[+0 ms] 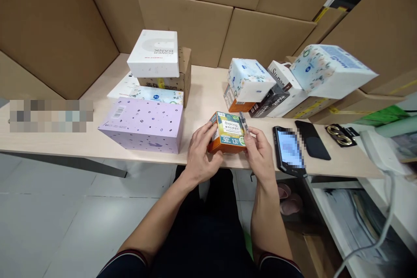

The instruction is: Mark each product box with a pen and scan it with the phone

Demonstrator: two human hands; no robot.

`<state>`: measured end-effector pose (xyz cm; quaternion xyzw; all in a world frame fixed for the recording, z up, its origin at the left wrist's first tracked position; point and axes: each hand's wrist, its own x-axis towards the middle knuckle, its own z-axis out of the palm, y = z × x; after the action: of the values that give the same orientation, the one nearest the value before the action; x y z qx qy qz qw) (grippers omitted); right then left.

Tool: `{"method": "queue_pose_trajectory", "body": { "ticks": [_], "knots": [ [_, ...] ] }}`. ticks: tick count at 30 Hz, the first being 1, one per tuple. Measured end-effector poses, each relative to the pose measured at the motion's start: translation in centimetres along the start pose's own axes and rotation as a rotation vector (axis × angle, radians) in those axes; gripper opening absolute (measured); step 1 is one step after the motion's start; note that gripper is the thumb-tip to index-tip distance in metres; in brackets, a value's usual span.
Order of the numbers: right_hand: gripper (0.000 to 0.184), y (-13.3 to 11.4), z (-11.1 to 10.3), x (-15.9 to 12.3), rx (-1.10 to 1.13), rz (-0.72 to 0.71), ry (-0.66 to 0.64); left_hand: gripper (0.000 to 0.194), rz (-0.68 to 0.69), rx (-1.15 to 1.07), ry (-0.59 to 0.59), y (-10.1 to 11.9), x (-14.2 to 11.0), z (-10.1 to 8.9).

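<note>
A small orange and green box (230, 132) with "Binking" printed on its top sits near the front edge of the table (208, 91). My left hand (203, 152) is closed around the box's left side, fingers along its upper edge and thumb at the front. At the box's right edge, my right hand (260, 154) pinches a slim pen-like item (243, 122), silvery and dark, that points up and away. Its lower end is hidden by my fingers, and its exact kind is unclear.
A lilac box (146, 124) and a white power bank box (156, 52) are at left. Behind on the right are tissue packs (250, 78) and a dark box (270, 100). A handheld device (289, 150) and black phone (312, 139) lie right. Cardboard boxes (185, 26) wall the back.
</note>
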<state>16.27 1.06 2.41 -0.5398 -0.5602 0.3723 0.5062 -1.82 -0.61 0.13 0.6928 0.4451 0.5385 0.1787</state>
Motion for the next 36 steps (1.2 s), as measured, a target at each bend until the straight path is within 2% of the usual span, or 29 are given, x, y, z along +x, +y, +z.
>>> {"method": "queue_pose_trajectory", "body": {
  "ticks": [6,11,13,16,19,21,24,27,30,33,36],
  "knots": [
    [0.039,0.3,-2.1,-0.4,-0.311,-0.047,0.015,0.063,0.050,-0.041,0.022,0.2,0.1,0.3],
    [0.033,1.0,-2.0,-0.4,-0.513,-0.058,-0.003,0.065,0.106,-0.141,0.015,0.2,-0.2,0.4],
    [0.031,1.4,-1.6,-0.2,-0.471,-0.060,0.055,0.063,0.064,-0.120,0.047,0.2,-0.2,0.5],
    [0.029,1.3,-0.8,0.2,-0.250,-0.065,0.212,0.052,0.007,-0.041,0.088,0.1,-0.1,0.5],
    [0.036,0.0,0.0,0.1,-0.116,-0.085,0.237,0.042,0.019,0.025,0.076,0.1,0.1,0.6],
    [0.047,-1.1,0.6,-0.4,-0.222,-0.154,0.195,0.043,0.034,0.047,0.047,0.1,0.1,0.6],
    [0.068,-2.2,1.7,-1.1,-0.539,-0.223,0.150,0.049,0.058,0.047,0.029,0.2,-0.1,0.7],
    [0.070,-2.4,2.2,-1.1,-0.694,-0.198,0.167,0.048,0.055,0.034,0.058,0.2,-0.2,0.6],
    [0.057,-1.9,2.1,-0.5,-0.501,-0.165,0.205,0.045,0.045,0.034,0.116,0.4,-0.1,0.6],
    [0.044,-1.2,1.7,-0.2,-0.249,-0.087,0.173,0.048,0.042,0.051,0.150,0.6,-0.1,0.4],
    [0.042,-0.9,1.5,-0.5,-0.287,-0.011,0.120,0.054,0.040,0.070,0.163,0.7,0.0,0.3]
  ]
}}
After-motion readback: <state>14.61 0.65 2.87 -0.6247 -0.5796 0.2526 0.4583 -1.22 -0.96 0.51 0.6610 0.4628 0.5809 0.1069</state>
